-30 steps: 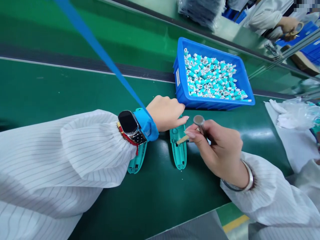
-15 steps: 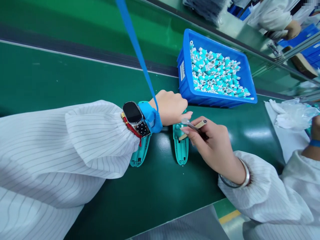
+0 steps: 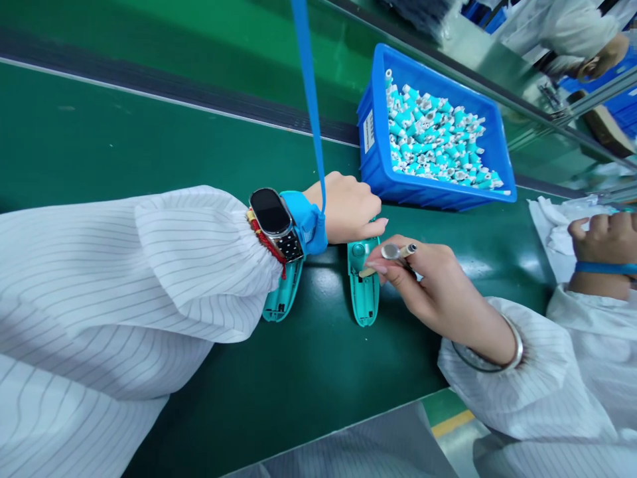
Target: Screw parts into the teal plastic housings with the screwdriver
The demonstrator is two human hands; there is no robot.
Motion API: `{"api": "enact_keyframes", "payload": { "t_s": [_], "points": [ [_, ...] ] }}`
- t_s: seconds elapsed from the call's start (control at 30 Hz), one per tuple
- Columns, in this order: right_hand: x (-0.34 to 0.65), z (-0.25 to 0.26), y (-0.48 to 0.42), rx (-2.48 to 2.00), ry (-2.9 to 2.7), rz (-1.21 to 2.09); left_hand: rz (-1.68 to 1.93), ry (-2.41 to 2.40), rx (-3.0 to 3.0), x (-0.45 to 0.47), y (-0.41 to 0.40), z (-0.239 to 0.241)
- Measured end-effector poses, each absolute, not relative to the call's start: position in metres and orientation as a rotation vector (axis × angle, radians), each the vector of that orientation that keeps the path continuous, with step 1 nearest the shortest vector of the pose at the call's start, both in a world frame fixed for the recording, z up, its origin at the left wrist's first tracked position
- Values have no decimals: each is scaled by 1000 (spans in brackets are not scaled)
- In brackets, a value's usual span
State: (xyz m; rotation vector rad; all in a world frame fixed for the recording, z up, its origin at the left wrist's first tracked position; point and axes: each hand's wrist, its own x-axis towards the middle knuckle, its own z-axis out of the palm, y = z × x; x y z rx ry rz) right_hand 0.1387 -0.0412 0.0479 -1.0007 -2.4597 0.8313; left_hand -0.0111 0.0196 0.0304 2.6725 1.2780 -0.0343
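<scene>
My left hand (image 3: 343, 207) is closed at the upper end of a teal plastic housing half (image 3: 365, 302), its fingers curled out of sight beneath the knuckles. The housing lies open side up on the green bench. In my right hand (image 3: 438, 285) is a beige pen-like stick (image 3: 409, 250), slanting down with one end at the housing's inner edge. A metallic tool with a round end (image 3: 390, 251) is in the same grip; its exact kind is unclear. A second teal housing half (image 3: 283, 297) lies to the left, partly covered by my left wrist and sleeve.
A blue bin (image 3: 438, 192) full of small teal-and-white parts stands behind my hands. A blue strap (image 3: 312, 99) runs up from my left wrist. At right, another person's hand (image 3: 604, 242) is near white cloth and plastic wrapping (image 3: 560, 226). A rail borders the bench's far side.
The round-ended tool has shifted slightly right and down, with its round end now facing up. The other person's hand has come further into view at right. The camera view has shifted slightly.
</scene>
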Motion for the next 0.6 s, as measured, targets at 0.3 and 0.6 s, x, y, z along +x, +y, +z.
{"api": "enact_keyframes", "payload": {
  "t_s": [0.3, 0.6],
  "points": [
    [139, 56, -34, -988, -2632, 842, -36, 1270, 2723, -12, 21, 27],
    [137, 54, -18, -859, -2654, 881, -55, 1198, 2729, -13, 22, 28]
  ]
}}
